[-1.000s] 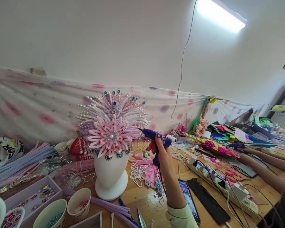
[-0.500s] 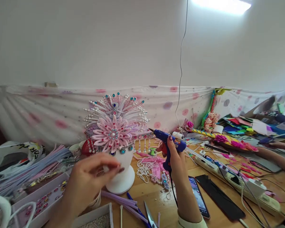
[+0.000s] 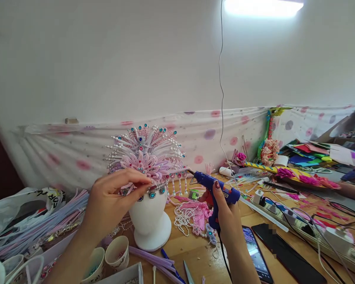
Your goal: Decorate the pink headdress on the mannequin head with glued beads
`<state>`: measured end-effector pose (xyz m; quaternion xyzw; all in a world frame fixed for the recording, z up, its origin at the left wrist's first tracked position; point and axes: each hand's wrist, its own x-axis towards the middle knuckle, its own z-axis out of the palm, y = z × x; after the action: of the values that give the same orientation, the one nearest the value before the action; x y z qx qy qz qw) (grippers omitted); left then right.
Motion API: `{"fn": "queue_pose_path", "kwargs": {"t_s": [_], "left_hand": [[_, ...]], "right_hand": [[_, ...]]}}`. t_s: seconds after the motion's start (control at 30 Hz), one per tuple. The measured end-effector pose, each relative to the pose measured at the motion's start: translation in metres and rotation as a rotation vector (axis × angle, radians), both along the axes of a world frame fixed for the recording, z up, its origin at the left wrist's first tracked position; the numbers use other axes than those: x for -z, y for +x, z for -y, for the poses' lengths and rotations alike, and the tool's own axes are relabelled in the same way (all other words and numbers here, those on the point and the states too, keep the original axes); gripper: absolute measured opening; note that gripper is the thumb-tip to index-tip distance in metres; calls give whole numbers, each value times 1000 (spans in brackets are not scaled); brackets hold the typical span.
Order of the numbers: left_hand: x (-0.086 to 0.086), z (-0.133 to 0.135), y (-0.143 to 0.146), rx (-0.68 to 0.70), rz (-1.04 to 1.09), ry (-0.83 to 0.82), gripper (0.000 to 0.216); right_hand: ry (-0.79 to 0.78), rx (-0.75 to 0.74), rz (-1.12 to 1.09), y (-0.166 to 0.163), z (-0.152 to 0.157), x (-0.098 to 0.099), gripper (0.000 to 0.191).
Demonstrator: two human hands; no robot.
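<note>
A pink and white headdress (image 3: pixel 144 152), with a large petalled flower, pearl-tipped sprays and blue and red gems, sits on a white mannequin head (image 3: pixel 149 215). My left hand (image 3: pixel 114 195) is in front of the flower, thumb and forefinger pinched together. What it pinches is too small to make out, and whether it touches the petals I cannot tell. My right hand (image 3: pixel 227 221) grips a blue glue gun (image 3: pixel 208 182), its nozzle pointing left towards the hanging bead strings (image 3: pixel 179 185) at the headdress's right side.
Paper cups (image 3: pixel 117 252) and a white box (image 3: pixel 136 274) stand in front. Scissors (image 3: pixel 188 272), a blue pen (image 3: pixel 168 256), pearl strings (image 3: pixel 183 219), a phone (image 3: pixel 256 252) and a power strip (image 3: pixel 298 232) lie about. A co-worker's arm (image 3: pixel 349 191) shows at right.
My left hand has risen to the headdress, its fingers now covering the lower flower. The glue gun sits slightly lower and further right in view. The camera view has shifted a little.
</note>
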<state>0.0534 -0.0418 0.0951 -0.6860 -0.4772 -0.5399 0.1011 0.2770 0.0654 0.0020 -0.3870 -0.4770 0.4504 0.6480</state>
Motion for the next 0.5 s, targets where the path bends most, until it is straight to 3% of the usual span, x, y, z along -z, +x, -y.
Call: {"fn": "queue_pose_path", "kwargs": {"t_s": [0.13, 0.23, 0.3, 0.43, 0.5], "left_hand": [[-48, -24, 3, -5, -130, 6, 9], [-89, -65, 10, 54, -303, -129, 13], [-106, -98, 13, 130, -484, -260, 14], [-112, -147, 7, 210, -802, -601, 16], [-108, -158, 1, 218, -854, -676, 16]], "right_hand": [[6, 15, -66, -6, -1, 4, 61], [-63, 60, -118, -9, 1, 6, 63], [-99, 71, -143, -8, 3, 8, 64], [-148, 88, -180, -5, 7, 7, 70], [-163, 87, -194, -4, 8, 8, 70]]}}
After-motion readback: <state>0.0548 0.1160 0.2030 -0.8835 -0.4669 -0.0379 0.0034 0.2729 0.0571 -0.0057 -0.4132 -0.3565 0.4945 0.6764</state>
